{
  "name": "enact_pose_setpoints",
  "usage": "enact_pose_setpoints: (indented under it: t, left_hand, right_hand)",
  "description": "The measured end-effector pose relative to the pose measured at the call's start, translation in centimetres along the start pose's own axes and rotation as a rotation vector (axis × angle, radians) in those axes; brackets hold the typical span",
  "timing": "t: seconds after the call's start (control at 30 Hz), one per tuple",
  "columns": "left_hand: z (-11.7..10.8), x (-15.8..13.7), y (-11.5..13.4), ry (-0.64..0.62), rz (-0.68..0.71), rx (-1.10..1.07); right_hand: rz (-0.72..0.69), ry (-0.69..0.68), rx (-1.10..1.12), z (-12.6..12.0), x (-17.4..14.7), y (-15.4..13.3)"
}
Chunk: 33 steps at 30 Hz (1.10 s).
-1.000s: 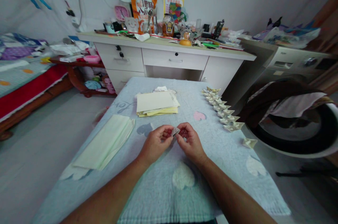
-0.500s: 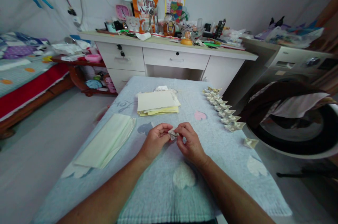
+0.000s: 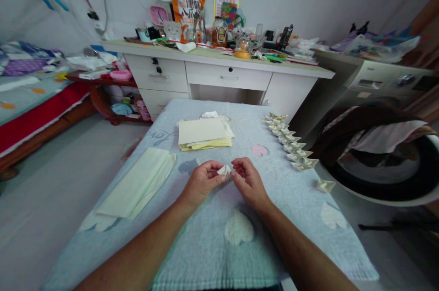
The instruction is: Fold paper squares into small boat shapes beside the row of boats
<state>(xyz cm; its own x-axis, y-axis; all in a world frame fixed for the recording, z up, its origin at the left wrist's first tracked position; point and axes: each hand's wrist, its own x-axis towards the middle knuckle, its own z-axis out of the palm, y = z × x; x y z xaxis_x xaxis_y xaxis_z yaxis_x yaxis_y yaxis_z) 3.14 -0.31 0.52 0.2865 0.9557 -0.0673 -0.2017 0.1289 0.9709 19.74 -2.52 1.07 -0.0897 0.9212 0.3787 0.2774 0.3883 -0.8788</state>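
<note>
Between finger and thumb of my left hand [image 3: 205,180] is a small piece of folded white paper [image 3: 224,170]. My right hand [image 3: 249,184] is close by on the paper's right side, thumb tip at its edge and fingers lifted apart from the thumb; whether the thumb presses on it I cannot tell. Several folded paper boats [image 3: 291,143] form a slanting row at the right side of the table. A single paper boat [image 3: 325,185] sits nearer to me, apart from that row.
A stack of cream and yellow paper [image 3: 205,132] lies beyond my hands, with a crumpled white piece [image 3: 209,115] behind it. Pale green folded sheets [image 3: 137,183] are at the left. A blue cloth [image 3: 206,245] covers the table; a cluttered white desk [image 3: 229,73] and washing machine [image 3: 387,76] stand beyond.
My right fingers have let go of the paper and spread away from it. The paper has turned in my left hand and shows a flat, pointed white face.
</note>
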Motion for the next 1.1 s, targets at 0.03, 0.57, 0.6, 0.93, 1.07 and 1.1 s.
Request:
enact_pose_setpoints:
  t: [0.03, 0.57, 0.6, 0.93, 1.07, 1.1]
  left_hand:
    - [-0.07, -0.01, -0.04, -0.009, -0.013, 0.007]
    - [0.01, -0.18, 0.07, -0.12, 0.069, 0.179]
    - [0.0, -0.19, -0.03, -0.115, 0.077, 0.203]
    - [-0.06, -0.2, -0.45, -0.1, 0.074, 0.325]
    - [-0.01, -0.2, -0.34, -0.088, 0.064, 0.318]
    - [0.02, -0.21, -0.31, -0.081, 0.064, 0.305]
  right_hand:
    - [0.047, -0.012, 0.023, -0.02, 0.06, 0.13]
    - [0.17, -0.174, 0.263, 0.15, 0.12, 0.28]
    - [0.176, -0.17, 0.268, 0.15, 0.11, 0.21]
    - [0.196, -0.166, 0.268, 0.19, 0.04, -0.02]
    - [0.207, -0.16, 0.303, 0.29, 0.08, 0.24]
    - [0.209, -0.158, 0.313, 0.3, 0.1, 0.31]
